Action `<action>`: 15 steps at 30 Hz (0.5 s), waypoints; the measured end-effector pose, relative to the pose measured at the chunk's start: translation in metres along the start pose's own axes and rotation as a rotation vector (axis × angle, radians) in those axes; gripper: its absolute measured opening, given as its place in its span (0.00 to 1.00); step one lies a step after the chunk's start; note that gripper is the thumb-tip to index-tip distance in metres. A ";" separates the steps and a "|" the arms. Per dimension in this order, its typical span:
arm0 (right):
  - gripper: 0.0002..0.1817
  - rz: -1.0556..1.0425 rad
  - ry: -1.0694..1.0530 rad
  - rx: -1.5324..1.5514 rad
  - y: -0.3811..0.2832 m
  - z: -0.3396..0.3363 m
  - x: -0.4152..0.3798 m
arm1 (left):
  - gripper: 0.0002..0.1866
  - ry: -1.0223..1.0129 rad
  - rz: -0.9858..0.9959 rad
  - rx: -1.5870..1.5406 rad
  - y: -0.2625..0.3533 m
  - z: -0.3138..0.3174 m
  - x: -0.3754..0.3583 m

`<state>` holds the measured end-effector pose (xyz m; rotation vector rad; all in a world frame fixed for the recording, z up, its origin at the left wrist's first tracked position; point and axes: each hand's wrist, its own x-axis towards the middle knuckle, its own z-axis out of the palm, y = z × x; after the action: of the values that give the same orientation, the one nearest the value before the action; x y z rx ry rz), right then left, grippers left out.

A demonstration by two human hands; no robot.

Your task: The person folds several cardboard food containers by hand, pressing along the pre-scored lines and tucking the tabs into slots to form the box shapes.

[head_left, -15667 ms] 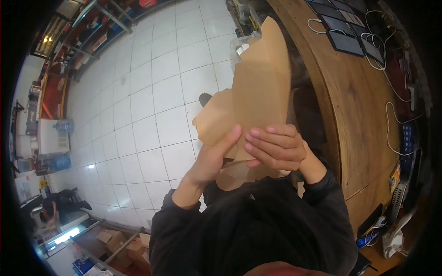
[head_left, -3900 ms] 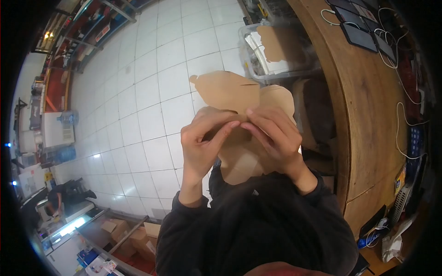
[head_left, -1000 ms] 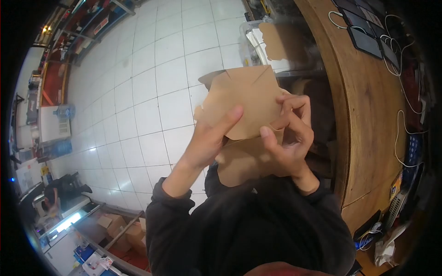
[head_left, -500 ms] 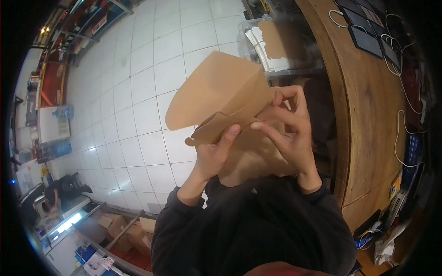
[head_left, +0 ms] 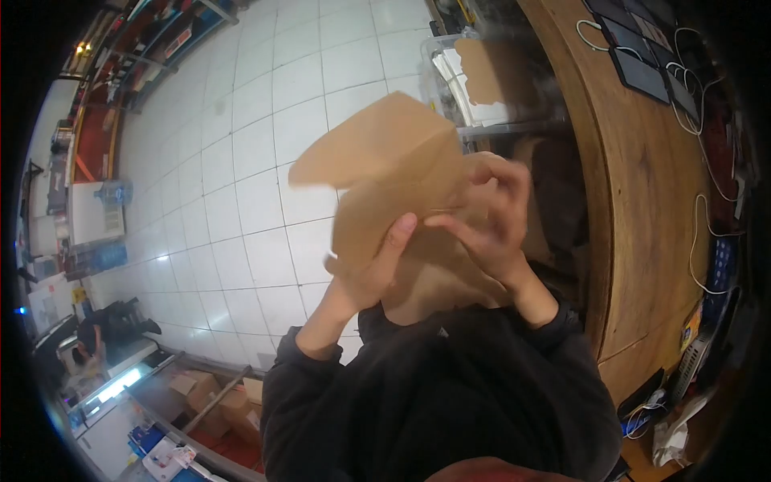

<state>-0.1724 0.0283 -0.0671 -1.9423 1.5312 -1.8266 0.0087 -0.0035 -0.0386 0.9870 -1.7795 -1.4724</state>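
Note:
A brown kraft cardboard box [head_left: 393, 185], partly folded, is held up in front of my chest. Its long rounded flap [head_left: 345, 153] sticks out to the upper left. My left hand [head_left: 373, 265] grips the lower left panel, thumb pressed on the near face and the other fingers hidden behind. On the right side, my right hand [head_left: 498, 217] bends its fingers over the edge, with the thumb against a fold near the middle. Those right fingers are slightly blurred. Below the hands, more brown material [head_left: 442, 277] lies over my lap.
To the right runs a wooden table [head_left: 642, 209] with several dark tablets [head_left: 638, 68] and white cables. Beyond the box stands a clear plastic bin [head_left: 490, 124] of white and brown sheets. White floor tiles [head_left: 225, 185] spread leftward. Cartons [head_left: 201, 394] sit lower left; another person [head_left: 92, 337] is farther off.
The lower left panel has swung open and now faces me more flatly. The long flap has tilted upward. My right hand has shifted slightly left.

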 end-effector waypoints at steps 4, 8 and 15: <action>0.09 -0.525 -0.162 -0.222 0.013 -0.012 -0.002 | 0.16 0.042 -0.157 -0.387 0.001 0.001 0.001; 0.19 -0.860 -0.048 -0.158 0.028 -0.006 -0.011 | 0.18 -0.077 -0.308 -0.453 0.008 0.002 -0.007; 0.35 -0.372 -0.385 -0.085 0.000 -0.015 0.023 | 0.20 -0.093 -0.334 -0.449 0.012 -0.011 -0.005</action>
<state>-0.1888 0.0210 -0.0466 -2.5712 1.2072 -1.3820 0.0191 -0.0036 -0.0242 1.0184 -1.2910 -2.0409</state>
